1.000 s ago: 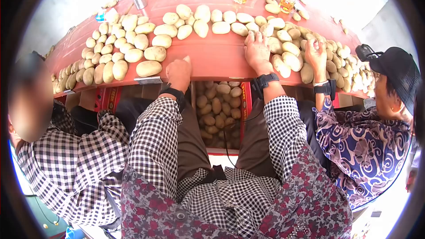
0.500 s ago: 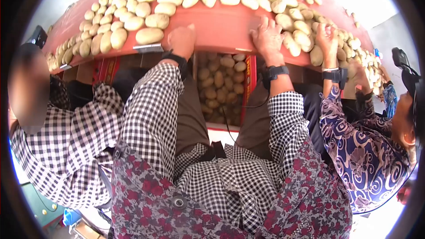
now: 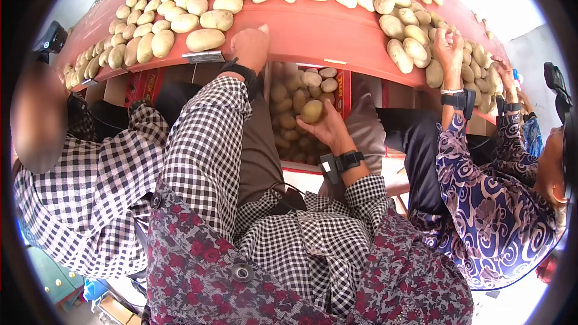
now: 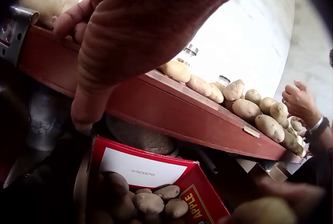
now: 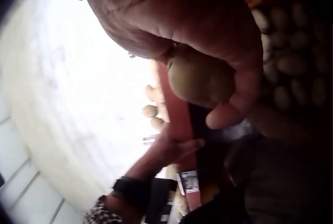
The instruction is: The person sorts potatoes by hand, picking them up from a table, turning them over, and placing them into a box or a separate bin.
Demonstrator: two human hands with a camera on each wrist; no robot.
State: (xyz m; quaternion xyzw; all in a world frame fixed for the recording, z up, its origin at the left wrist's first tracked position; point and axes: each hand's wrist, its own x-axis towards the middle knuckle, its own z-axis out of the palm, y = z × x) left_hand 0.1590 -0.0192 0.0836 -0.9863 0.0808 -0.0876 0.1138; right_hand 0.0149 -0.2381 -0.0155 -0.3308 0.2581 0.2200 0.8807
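In the head view my right hand [image 3: 331,129] has a potato [image 3: 312,111] between thumb and fingers, over the box [image 3: 344,87] of potatoes between the knees. The right wrist view shows this same potato [image 5: 195,75] up close, with the fingers curled round it. My left hand [image 3: 251,45] rests at the front edge of the red table [image 3: 325,30], thumb outstretched and nothing in its grasp. Just left of that hand lies a large potato [image 3: 205,40]. From the left wrist, the thumb hangs down over the table's edge above the red box [image 4: 205,195].
Rows of potatoes line the table's back and left. A heap of potatoes [image 3: 412,33] lies on the right, where a neighbour's hand [image 3: 448,51] rests. Another person sits close on the left. A metal bracket [image 3: 203,57] is fixed to the table edge.
My right hand has come down from beside the right heap to above the box, and now holds a potato. The left hand stays at the table edge. The head view has tilted downward.
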